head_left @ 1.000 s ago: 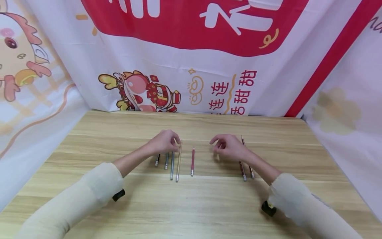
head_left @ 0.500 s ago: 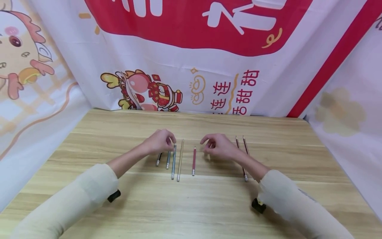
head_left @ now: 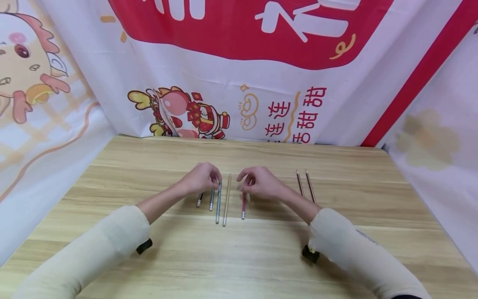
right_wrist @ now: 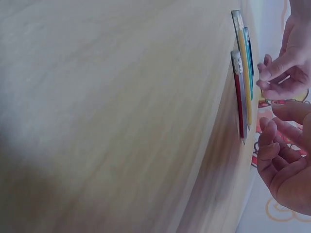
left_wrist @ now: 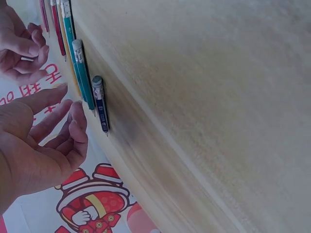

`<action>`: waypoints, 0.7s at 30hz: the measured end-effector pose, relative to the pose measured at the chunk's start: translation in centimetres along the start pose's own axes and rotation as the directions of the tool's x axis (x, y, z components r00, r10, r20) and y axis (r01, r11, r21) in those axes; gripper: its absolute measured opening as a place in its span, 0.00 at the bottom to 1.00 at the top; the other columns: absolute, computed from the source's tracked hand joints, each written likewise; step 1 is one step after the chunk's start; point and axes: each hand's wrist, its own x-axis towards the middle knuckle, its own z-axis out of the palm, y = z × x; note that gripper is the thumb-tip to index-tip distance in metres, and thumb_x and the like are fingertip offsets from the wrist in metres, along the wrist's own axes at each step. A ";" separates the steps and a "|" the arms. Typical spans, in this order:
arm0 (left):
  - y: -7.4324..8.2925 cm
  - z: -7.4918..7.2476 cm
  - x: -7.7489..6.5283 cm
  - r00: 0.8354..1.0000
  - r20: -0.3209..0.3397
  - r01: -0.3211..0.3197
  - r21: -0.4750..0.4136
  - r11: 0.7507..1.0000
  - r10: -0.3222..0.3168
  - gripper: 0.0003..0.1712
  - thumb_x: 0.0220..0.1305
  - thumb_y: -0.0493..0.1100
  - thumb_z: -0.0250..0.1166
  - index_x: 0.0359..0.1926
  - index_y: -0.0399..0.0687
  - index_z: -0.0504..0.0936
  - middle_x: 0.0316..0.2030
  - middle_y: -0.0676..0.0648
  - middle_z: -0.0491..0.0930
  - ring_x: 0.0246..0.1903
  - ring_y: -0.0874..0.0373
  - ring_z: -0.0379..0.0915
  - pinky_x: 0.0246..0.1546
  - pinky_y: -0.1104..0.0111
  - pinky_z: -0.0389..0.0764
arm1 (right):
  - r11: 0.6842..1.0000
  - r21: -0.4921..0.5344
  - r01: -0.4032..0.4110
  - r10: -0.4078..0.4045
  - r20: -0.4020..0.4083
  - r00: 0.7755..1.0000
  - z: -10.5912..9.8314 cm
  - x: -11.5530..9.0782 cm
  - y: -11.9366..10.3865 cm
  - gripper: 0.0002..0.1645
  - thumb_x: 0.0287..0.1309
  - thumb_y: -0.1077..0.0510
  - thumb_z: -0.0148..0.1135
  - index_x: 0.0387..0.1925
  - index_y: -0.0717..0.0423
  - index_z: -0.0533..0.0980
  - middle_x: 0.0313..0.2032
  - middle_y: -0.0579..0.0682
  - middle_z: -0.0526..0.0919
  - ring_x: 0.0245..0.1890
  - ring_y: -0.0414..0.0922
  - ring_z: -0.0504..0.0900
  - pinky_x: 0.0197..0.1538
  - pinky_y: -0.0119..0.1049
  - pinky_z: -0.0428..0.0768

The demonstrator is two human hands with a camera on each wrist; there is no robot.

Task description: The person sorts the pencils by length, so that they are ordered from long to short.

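Seven-odd aside, several pencils with erasers lie on the wooden table. My left hand [head_left: 201,178] hovers over the far ends of a dark pencil [head_left: 199,201] and two teal pencils, the longer teal pencil [head_left: 218,205] nearest its fingertips. In the left wrist view its thumb and fingers are apart, loosely bent, holding nothing. A yellow pencil [head_left: 226,201] lies between the hands. My right hand [head_left: 260,183] is above the red pencil [head_left: 243,207] and hides its far end in the head view. Its fingers are relaxed in the right wrist view, apart from the red pencil [right_wrist: 239,99].
Two dark red pencils [head_left: 310,187] lie to the right, partly behind the right forearm. The wooden table [head_left: 239,257] meets a white and red printed cloth [head_left: 209,74] at the back. Cloth also hangs at both sides.
My right hand has moved left, from near the two dark red pencils to over the red pencil. The left hand has shifted slightly left, off the yellow pencil's far end.
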 end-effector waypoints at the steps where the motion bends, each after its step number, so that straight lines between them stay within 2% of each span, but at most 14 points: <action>1: 0.0 0.1 0.0 1.000 -0.006 -0.003 0.004 1.000 0.003 0.09 0.56 0.29 0.74 0.39 0.32 0.87 0.27 0.46 0.83 0.29 0.58 0.77 0.35 0.69 0.78 | 1.000 0.002 0.005 -0.005 0.004 1.000 0.1 0.1 0.0 0.16 0.58 0.70 0.68 0.49 0.68 0.81 0.31 0.53 0.87 0.28 0.42 0.82 0.34 0.32 0.82; 8: 0.1 0.3 0.2 1.000 -0.017 0.000 0.028 1.000 0.000 0.08 0.55 0.29 0.75 0.38 0.33 0.87 0.27 0.47 0.84 0.30 0.57 0.77 0.36 0.67 0.79 | 0.999 -0.041 0.016 -0.016 0.011 1.000 1.1 1.3 -0.2 0.13 0.60 0.68 0.69 0.47 0.66 0.83 0.30 0.50 0.85 0.29 0.41 0.81 0.34 0.30 0.80; 16: 0.2 0.5 0.4 1.000 0.003 0.016 0.049 0.999 -0.016 0.08 0.55 0.30 0.76 0.37 0.34 0.88 0.27 0.48 0.84 0.31 0.57 0.77 0.37 0.67 0.79 | 0.994 -0.103 0.028 -0.026 0.015 1.000 1.7 2.1 -0.7 0.11 0.58 0.68 0.71 0.44 0.66 0.85 0.28 0.49 0.87 0.27 0.37 0.81 0.32 0.28 0.80; 21: 0.2 0.6 0.5 1.000 0.018 0.013 0.054 0.998 -0.014 0.09 0.54 0.30 0.76 0.37 0.34 0.88 0.28 0.47 0.85 0.30 0.57 0.77 0.37 0.68 0.79 | 0.988 -0.147 0.050 -0.044 0.047 0.998 1.8 2.5 -0.9 0.11 0.58 0.69 0.69 0.44 0.65 0.86 0.29 0.50 0.87 0.27 0.37 0.81 0.35 0.27 0.81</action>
